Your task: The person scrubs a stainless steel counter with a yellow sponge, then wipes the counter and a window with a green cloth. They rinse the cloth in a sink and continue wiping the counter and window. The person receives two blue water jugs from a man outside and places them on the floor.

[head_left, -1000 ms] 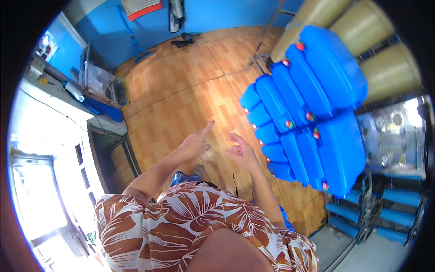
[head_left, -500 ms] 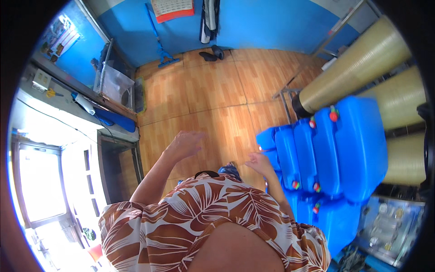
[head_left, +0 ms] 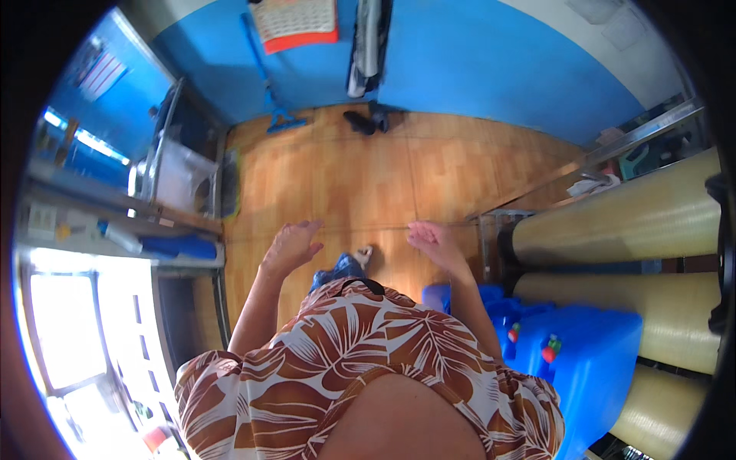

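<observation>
My left hand (head_left: 293, 247) hovers over the wood-patterned floor (head_left: 360, 184), palm down, with its fingers loosely stretched and the thumb apart. Nothing is in it. On the other side, my right hand (head_left: 435, 241) is also in the air and bare, its fingers a little bent but not closed on anything. Nearest to the right arm are stacked blue plastic water jugs (head_left: 594, 353) with small red taps (head_left: 549, 353). Below my patterned shirt, one foot (head_left: 365, 255) shows on the floor.
Long yellowish cylindrical tanks (head_left: 613, 226) and a metal rack (head_left: 590, 161) line the right side. Ahead, a blue mop (head_left: 285, 123) leans on the blue wall (head_left: 468, 61), with dark shoes (head_left: 360, 123) beside it. A shelf with a translucent bin (head_left: 180, 180) stands left.
I have moved forward: the blue jugs have slid back along my right side and the far wall is closer. My right hand has risen farther ahead; both hands stay without a hold.
</observation>
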Demonstrator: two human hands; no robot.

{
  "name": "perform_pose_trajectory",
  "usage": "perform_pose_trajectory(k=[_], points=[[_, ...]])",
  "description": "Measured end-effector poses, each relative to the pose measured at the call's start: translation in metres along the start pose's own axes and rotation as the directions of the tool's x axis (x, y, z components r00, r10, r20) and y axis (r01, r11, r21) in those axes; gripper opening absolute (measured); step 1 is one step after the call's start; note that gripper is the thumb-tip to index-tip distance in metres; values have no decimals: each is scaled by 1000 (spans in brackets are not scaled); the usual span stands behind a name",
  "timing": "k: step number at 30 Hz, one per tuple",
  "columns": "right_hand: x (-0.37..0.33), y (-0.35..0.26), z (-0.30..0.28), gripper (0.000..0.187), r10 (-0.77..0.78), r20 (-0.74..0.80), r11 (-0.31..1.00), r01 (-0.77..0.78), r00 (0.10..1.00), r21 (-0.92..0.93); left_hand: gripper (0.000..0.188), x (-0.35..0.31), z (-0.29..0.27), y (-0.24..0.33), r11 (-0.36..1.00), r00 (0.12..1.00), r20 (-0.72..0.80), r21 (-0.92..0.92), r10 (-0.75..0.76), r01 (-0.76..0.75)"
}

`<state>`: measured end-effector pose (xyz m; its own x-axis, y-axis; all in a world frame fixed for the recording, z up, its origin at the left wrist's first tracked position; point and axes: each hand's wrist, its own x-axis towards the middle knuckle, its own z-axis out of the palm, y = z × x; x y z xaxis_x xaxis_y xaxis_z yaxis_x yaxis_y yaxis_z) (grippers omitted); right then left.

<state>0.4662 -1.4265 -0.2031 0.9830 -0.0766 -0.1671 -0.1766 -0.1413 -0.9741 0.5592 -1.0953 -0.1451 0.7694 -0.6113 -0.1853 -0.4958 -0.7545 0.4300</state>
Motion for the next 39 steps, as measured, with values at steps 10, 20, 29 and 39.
perform_pose_trajectory(k=[10, 20, 29, 39], points=[[110, -10, -202, 29, 59, -492, 995, -12, 869, 98, 48, 317, -39, 103, 777, 775, 71, -16, 628, -629], [290, 3, -374, 32, 205, -311, 979, -192, 928, 72, 51, 561, -60, 195, 826, 819, 130, 4, 559, -564], [439, -37, -591, 29, 70, -603, 946, 139, 794, 292, 50, 747, -77, 259, 835, 814, 212, -15, 540, -550], [388, -47, -830, 25, 181, -974, 961, 187, 137, 205, 45, 1025, -51, 474, 467, 376, 405, -151, 833, -871]])
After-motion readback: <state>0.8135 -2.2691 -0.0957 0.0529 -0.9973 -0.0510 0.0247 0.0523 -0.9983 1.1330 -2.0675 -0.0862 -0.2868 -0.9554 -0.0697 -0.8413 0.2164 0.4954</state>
